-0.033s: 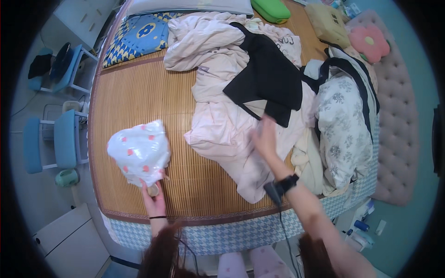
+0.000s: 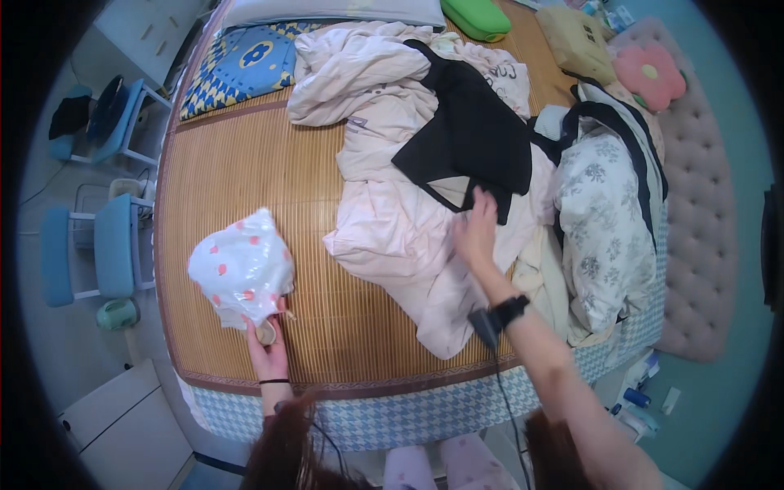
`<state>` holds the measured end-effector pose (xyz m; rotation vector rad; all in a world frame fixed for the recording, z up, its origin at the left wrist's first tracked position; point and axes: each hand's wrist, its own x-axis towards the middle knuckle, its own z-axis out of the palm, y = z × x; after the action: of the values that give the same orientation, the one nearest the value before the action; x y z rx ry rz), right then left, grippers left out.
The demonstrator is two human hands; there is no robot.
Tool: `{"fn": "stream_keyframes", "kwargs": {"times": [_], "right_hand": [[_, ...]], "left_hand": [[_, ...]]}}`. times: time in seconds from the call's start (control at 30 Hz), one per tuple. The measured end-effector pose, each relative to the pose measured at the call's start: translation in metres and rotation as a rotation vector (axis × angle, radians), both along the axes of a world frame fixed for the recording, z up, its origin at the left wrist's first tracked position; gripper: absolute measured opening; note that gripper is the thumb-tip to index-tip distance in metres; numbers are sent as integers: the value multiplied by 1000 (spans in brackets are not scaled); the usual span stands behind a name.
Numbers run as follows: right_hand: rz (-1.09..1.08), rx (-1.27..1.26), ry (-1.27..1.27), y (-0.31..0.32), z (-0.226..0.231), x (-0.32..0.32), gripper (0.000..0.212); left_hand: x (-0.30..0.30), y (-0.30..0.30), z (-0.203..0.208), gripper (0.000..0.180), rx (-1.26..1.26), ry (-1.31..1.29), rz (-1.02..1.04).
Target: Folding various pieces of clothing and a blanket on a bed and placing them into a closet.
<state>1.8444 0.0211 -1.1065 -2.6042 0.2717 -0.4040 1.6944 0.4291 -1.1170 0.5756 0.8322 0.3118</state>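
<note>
My left hand (image 2: 267, 347) is closed at the lower edge of a shiny white bag with red dots (image 2: 241, 269), over the near left of the bed. A small round beige thing (image 2: 265, 332) shows between its fingers; I cannot make out what it is. My right hand (image 2: 475, 231) is open, fingers apart, at the near edge of a black garment (image 2: 482, 122). That garment lies spread on a rumpled pale pink garment (image 2: 400, 220). Whether the fingertips touch the black cloth I cannot tell.
The pile lies on a bamboo mat (image 2: 245, 163) covering the bed. To the right are a floral grey-white bundle (image 2: 604, 196) and a pink flower cushion (image 2: 651, 73). A blue patterned pillow (image 2: 245, 65) and a green case (image 2: 478, 18) lie at the far side. A cable (image 2: 506, 408) trails from my right wrist.
My right hand has moved slightly right, and its fingers show more sharply. The dotted bag in my left hand has shifted a little left, and its top has tilted.
</note>
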Motion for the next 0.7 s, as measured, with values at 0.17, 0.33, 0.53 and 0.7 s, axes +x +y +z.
{"fn": "stream_keyframes", "kwargs": {"times": [0.17,0.33,0.53,0.7], "right_hand": [[27,-216,297,-57,-7,33,85],[-4,-287,184,-93,-32,42,53],[129,352,79,-108,1,17,24],[634,271,296,-64,98,-96,28]], "left_hand": [[-9,3,-18,41,332,367,-245],[-39,10,-37,42,637,750,-351],[-79,-63,-7,22,913,394,-348],[-67,-156,56,26,457,213,-860]]}}
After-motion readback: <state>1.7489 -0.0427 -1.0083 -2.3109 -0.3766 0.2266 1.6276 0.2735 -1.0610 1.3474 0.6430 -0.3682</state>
